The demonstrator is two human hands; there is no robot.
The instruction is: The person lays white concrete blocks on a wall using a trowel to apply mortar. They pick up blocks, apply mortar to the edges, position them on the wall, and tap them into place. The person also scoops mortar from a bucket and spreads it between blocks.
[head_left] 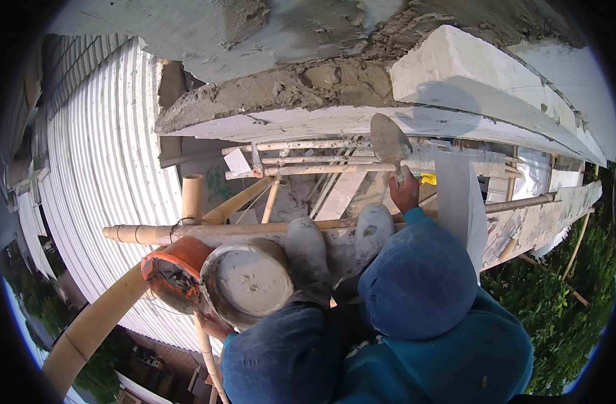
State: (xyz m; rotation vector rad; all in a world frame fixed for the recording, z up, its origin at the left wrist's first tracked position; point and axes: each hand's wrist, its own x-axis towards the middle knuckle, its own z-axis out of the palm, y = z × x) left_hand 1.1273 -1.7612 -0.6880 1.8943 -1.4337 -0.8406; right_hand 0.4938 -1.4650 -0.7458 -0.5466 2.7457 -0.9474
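Note:
My right hand [405, 192] is closed round the handle of a trowel [390, 138], its rounded blade pointing up toward the wall ledge and smeared with grey. Wet mortar [308, 84] lies rough along the top of that ledge, beside a white block [473, 67]. Only part of my left hand [217, 328] shows, low beside a round pale bucket [209, 273] with a grey-white coated inside. Its fingers are hidden. Left of that bucket, an orange bucket [190, 254] is tilted, with dark grey mortar inside.
Bamboo poles [143, 234] form a scaffold around my dusty shoes [306, 246]. A corrugated roof [106, 168] spreads below on the left. A pale upright board [454, 195] stands right of my right hand. Green foliage [550, 323] fills the lower right.

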